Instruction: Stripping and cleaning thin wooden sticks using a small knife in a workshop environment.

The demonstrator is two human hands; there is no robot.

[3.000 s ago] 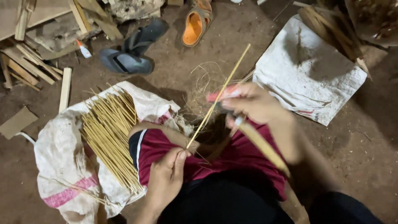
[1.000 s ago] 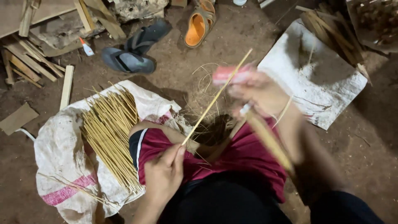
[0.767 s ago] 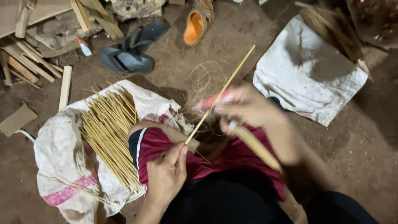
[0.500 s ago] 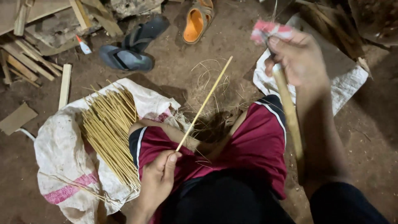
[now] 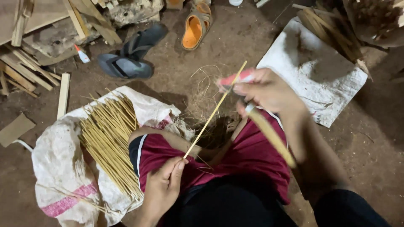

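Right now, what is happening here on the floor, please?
A person sits on the dirt floor and works a thin bamboo stick. The left hand pinches its lower end over the lap, and the right hand holds a long-handled knife against its upper part. A bundle of similar sticks lies on a white sack at the person's left. Curly shavings lie in front, with sandals and wood scraps beyond.
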